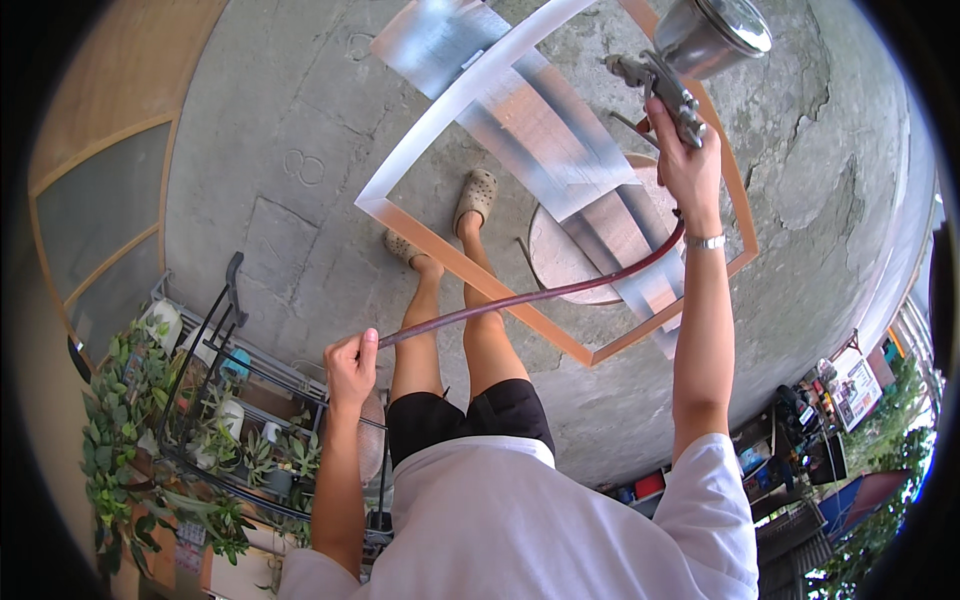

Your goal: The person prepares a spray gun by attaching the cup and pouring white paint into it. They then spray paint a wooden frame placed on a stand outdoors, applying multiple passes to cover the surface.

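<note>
My right hand (685,160) grips a metal spray gun (672,98) with a silver cup (710,35) on top. A dark red hose (540,297) runs from below the gun down to my left hand (350,370), whose fingers are closed around it. Beneath the gun lies a rectangular wooden frame (460,255), partly coated pale silver and partly bare orange wood. Boards streaked with silver (540,140) cross under it over a round stool (560,255).
The cracked concrete floor (250,150) surrounds my feet in beige clogs (475,195). A black metal rack (235,300) with potted plants (130,420) stands at lower left, beside a wooden panel door (100,210). Assorted clutter (800,420) and greenery line the lower right.
</note>
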Demonstrator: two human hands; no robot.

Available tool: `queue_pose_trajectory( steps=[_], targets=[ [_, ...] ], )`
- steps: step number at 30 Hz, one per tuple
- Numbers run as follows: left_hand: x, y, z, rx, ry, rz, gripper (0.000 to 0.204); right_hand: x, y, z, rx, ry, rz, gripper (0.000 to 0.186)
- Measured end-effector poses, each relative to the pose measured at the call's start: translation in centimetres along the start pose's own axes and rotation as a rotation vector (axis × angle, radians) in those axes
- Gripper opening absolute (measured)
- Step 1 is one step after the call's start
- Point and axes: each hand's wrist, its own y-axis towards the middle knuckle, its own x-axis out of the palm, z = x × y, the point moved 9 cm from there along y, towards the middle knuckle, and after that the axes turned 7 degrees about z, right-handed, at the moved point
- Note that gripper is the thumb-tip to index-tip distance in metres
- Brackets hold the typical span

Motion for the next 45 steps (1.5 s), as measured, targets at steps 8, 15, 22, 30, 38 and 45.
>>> queue_pose_trajectory(
  steps=[8, 15, 22, 30, 38, 45],
  targets=[
    [2.1, 0.1, 2.3, -0.024, -0.106, -0.015, 0.044, -3.6, 8.1, 1.1, -0.174, -0.158, 0.455, 0.053],
    [2.2, -0.6, 0.7, -0.056, -0.122, 0.000, 0.044, -4.6, 6.8, 3.3, 0.041, -0.087, 0.448, 0.047],
    [-0.2, -1.3, -2.9, -0.058, -0.047, 0.037, 0.043, -0.1, -1.6, 2.4, -0.014, 0.041, 0.208, 0.035],
    [-1.6, -3.1, -11.0, -0.100, 0.205, 0.061, 0.047, 2.5, -12.6, 1.0, 0.177, 0.176, -0.062, 0.022],
    [0.4, -0.8, -5.9, 0.020, 0.201, -0.038, 0.026, 4.7, -21.9, -4.5, 0.257, 0.335, -0.165, 0.022],
    [-6.0, -0.3, 19.7, 0.867, -0.163, 0.097, 0.030, 8.2, -26.9, -11.5, 0.070, 0.404, -0.164, 0.017]
  ],
)
